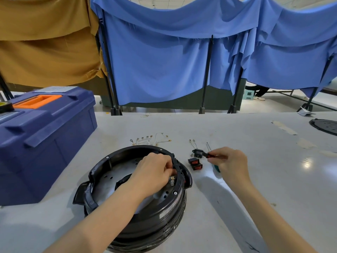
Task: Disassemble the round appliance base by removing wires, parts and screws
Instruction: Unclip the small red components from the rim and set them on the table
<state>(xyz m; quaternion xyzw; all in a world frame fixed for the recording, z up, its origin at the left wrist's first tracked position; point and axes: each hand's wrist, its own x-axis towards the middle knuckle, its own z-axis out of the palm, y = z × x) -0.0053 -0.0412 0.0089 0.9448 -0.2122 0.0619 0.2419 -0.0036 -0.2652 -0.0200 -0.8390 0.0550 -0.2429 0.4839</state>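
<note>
The round black appliance base (164, 214) sits open side up on the table in front of me. My left hand (155, 172) reaches inside it and its curled fingers pinch a black part with brass terminals (172, 180) at the inner right rim. To the right, my right hand (230, 161) grips a red-and-black tool (212, 155) whose tip points at a loose black socket part (197, 152). Two red rocker switches (195, 164) lie beside the base. Removed white wires (151, 140) lie behind it.
A green-handled screwdriver (217, 168) lies on the table under my right hand. A big blue toolbox (45, 143) stands at the left. A black round plate (326, 126) lies at the far right edge. Tape scraps (284, 126) stick to the tabletop.
</note>
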